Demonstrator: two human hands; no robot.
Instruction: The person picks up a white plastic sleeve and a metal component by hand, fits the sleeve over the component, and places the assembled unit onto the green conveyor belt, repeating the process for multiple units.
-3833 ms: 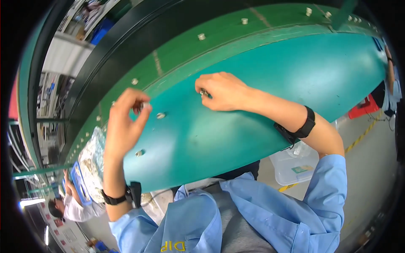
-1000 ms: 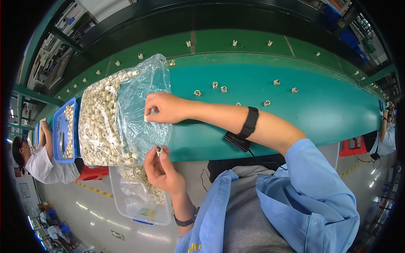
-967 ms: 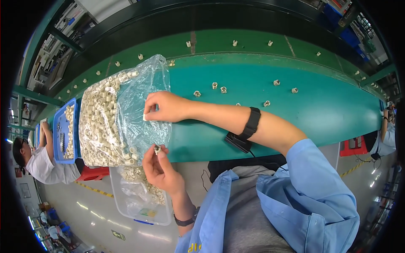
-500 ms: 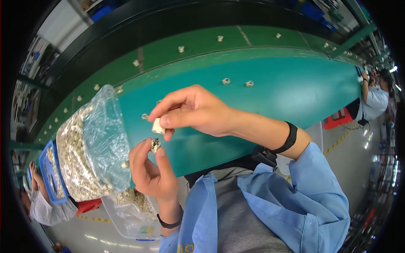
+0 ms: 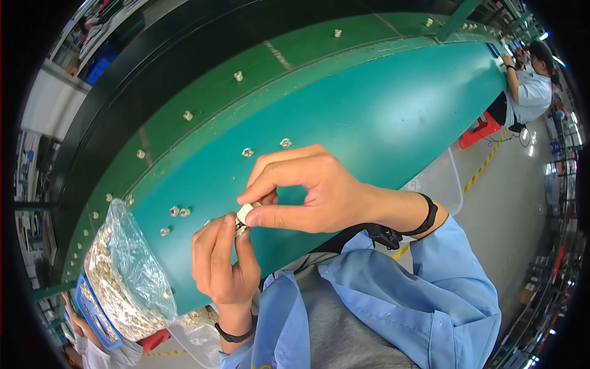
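My right hand (image 5: 310, 190) pinches a small cream-white plastic cap (image 5: 245, 213) between thumb and fingers. Just below it, my left hand (image 5: 226, 264) grips a small metal-and-cream fitting (image 5: 240, 229) in its fingertips. Cap and fitting meet or overlap; my fingers partly cover both, so I cannot tell whether they are joined. Several small metal-looking parts lie on the teal mat past my hands, among them one part (image 5: 247, 152) and another (image 5: 286, 142) near my right hand. A group with a part (image 5: 174, 211) sits left of my hands.
A clear plastic bag (image 5: 132, 258) full of cream parts stands at the left, beside a blue tray (image 5: 95, 313). Similar pieces are spaced along the green belt (image 5: 209, 86) beyond the mat (image 5: 369, 111). One co-worker (image 5: 531, 86) sits far right, another at lower left.
The cap has come down from above onto the fitting as my hands drew together. My view has shifted, so the bag and mat appear turned and lower left.
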